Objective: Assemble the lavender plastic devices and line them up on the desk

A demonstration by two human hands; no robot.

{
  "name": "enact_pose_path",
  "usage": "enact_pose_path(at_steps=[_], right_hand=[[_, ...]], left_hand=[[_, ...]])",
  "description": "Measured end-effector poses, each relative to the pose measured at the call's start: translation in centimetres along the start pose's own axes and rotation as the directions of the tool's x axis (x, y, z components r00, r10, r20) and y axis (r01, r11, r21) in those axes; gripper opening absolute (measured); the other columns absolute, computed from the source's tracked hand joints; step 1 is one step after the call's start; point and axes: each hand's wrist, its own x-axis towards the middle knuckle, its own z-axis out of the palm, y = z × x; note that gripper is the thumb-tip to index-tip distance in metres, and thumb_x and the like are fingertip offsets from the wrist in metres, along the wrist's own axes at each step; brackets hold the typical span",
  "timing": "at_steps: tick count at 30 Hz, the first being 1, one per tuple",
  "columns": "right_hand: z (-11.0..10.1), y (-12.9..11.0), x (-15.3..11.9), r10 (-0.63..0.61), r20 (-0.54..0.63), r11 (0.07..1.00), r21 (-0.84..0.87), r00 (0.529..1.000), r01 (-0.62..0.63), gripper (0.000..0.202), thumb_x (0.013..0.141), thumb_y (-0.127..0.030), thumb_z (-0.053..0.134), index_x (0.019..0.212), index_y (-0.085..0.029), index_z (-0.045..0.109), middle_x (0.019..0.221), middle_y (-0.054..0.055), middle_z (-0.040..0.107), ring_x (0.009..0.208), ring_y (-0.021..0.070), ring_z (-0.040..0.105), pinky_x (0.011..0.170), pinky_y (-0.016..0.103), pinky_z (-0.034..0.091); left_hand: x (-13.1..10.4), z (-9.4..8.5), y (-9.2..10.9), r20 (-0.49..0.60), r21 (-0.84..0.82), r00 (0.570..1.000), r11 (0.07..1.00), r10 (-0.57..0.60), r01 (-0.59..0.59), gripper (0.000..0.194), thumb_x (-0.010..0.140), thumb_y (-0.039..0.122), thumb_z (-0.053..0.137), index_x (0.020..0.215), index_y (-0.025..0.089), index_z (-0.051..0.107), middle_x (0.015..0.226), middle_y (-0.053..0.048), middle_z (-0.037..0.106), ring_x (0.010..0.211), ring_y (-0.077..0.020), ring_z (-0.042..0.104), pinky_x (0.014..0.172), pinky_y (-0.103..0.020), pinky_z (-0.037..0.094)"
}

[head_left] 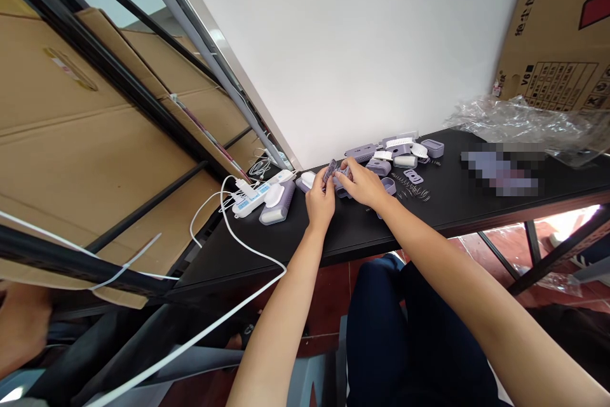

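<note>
Near the middle of the black table [229, 254], my left hand [320, 202] pinches a small purple-grey plastic part [330, 170]. Close on its right, my right hand [363, 183] has its fingers closed around another purple-grey piece, mostly hidden by the fingers. Behind and beside my hands lie several purple-grey housings, among them a long one [361, 152] and an open box-shaped one [433, 148]. White bristled pieces [399, 142] rest among them. A flat purple plate with holes [413, 176] and a row of small metal springs [410, 188] lie right of my right hand.
A white power strip [252, 199] and a purple-and-white device [277, 202] lie on the left; a white cable [238, 308] crosses the front edge. Clear plastic wrap [524, 121] and a cardboard box [562, 32] stand right. A person's arm [23, 324] shows at lower left.
</note>
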Motion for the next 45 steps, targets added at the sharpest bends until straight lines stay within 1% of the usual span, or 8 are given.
enact_pose_path(at_steps=[4, 8, 17, 24, 30, 35, 38, 45], right_hand=[[-0.03, -0.10, -0.07, -0.034, 0.015, 0.999, 0.010, 0.999, 0.034, 0.026, 0.101, -0.046, 0.046, 0.116, -0.027, 0.057, 0.099, 0.004, 0.073, 0.088, 0.0250, 0.067, 0.073, 0.032, 0.043], [0.00, -0.03, -0.03, -0.024, 0.012, 1.000, 0.017, 1.000, 0.023, 0.027, 0.101, -0.046, 0.046, 0.115, -0.027, 0.059, 0.100, 0.004, 0.074, 0.089, 0.0254, 0.067, 0.074, 0.032, 0.044], [0.04, 0.13, 0.07, -0.003, 0.007, 1.000, 0.011, 1.000, 0.003, 0.028, 0.101, -0.048, 0.045, 0.116, -0.028, 0.058, 0.099, 0.004, 0.074, 0.087, 0.0258, 0.067, 0.072, 0.032, 0.043], [-0.03, 0.09, 0.02, 0.003, 0.017, 1.000, 0.003, 1.000, -0.003, 0.027, 0.102, -0.047, 0.044, 0.115, -0.028, 0.058, 0.101, 0.004, 0.074, 0.089, 0.0255, 0.067, 0.073, 0.032, 0.043], [-0.05, 0.06, 0.02, 0.005, 0.018, 1.000, -0.010, 1.000, -0.005, 0.028, 0.102, -0.047, 0.043, 0.115, -0.027, 0.058, 0.104, 0.005, 0.074, 0.090, 0.0260, 0.068, 0.073, 0.032, 0.043], [-0.01, 0.10, 0.06, 0.005, 0.025, 1.000, -0.017, 1.000, -0.005, 0.029, 0.102, -0.048, 0.043, 0.116, -0.027, 0.057, 0.104, 0.005, 0.074, 0.091, 0.0262, 0.068, 0.073, 0.032, 0.044], [0.01, 0.13, 0.07, 0.006, 0.025, 1.000, -0.017, 1.000, -0.005, 0.028, 0.102, -0.047, 0.044, 0.116, -0.027, 0.057, 0.104, 0.005, 0.074, 0.091, 0.0262, 0.068, 0.074, 0.032, 0.044], [0.07, 0.25, 0.06, -0.008, 0.020, 1.000, -0.018, 1.000, 0.008, 0.027, 0.102, -0.047, 0.044, 0.115, -0.027, 0.057, 0.103, 0.004, 0.074, 0.090, 0.0256, 0.068, 0.073, 0.032, 0.044]], left_hand=[[0.04, -0.03, -0.01, 0.035, 0.011, 0.999, 0.999, 0.040, -0.040, 0.034, 0.101, 0.033, 0.054, 0.133, 0.025, 0.063, 0.115, -0.008, 0.077, 0.104, -0.0221, 0.075, 0.092, -0.036, 0.059], [0.04, -0.01, 0.01, 0.061, -0.002, 0.996, 0.998, 0.059, -0.059, 0.035, 0.102, 0.032, 0.052, 0.134, 0.024, 0.063, 0.125, -0.009, 0.074, 0.111, -0.0221, 0.073, 0.097, -0.037, 0.058], [-0.01, -0.20, 0.43, 0.069, -0.005, 0.996, 0.998, 0.056, -0.055, 0.034, 0.102, 0.029, 0.052, 0.133, 0.024, 0.063, 0.129, -0.009, 0.073, 0.113, -0.0223, 0.072, 0.099, -0.038, 0.057], [0.00, -0.16, 0.34, 0.077, 0.001, 0.995, 0.997, 0.071, -0.071, 0.035, 0.102, 0.029, 0.051, 0.134, 0.024, 0.064, 0.130, -0.009, 0.072, 0.115, -0.0221, 0.071, 0.101, -0.037, 0.057], [0.01, -0.16, 0.47, 0.070, -0.008, 0.995, 0.998, 0.066, -0.065, 0.033, 0.101, 0.028, 0.053, 0.132, 0.023, 0.065, 0.129, -0.008, 0.073, 0.114, -0.0218, 0.072, 0.100, -0.036, 0.057], [-0.03, -0.13, 0.48, 0.066, 0.003, 0.997, 0.999, 0.051, -0.052, 0.033, 0.101, 0.027, 0.054, 0.132, 0.023, 0.065, 0.125, -0.008, 0.075, 0.108, -0.0205, 0.074, 0.095, -0.033, 0.059], [-0.02, -0.04, 0.33, 0.066, 0.007, 0.997, 0.999, 0.045, -0.046, 0.034, 0.101, 0.027, 0.054, 0.132, 0.023, 0.065, 0.120, -0.007, 0.076, 0.106, -0.0207, 0.074, 0.093, -0.034, 0.059], [-0.05, 0.04, 0.16, 0.065, 0.009, 0.997, 0.999, 0.050, -0.051, 0.033, 0.101, 0.029, 0.053, 0.132, 0.023, 0.065, 0.117, -0.008, 0.077, 0.103, -0.0209, 0.075, 0.092, -0.034, 0.059]])
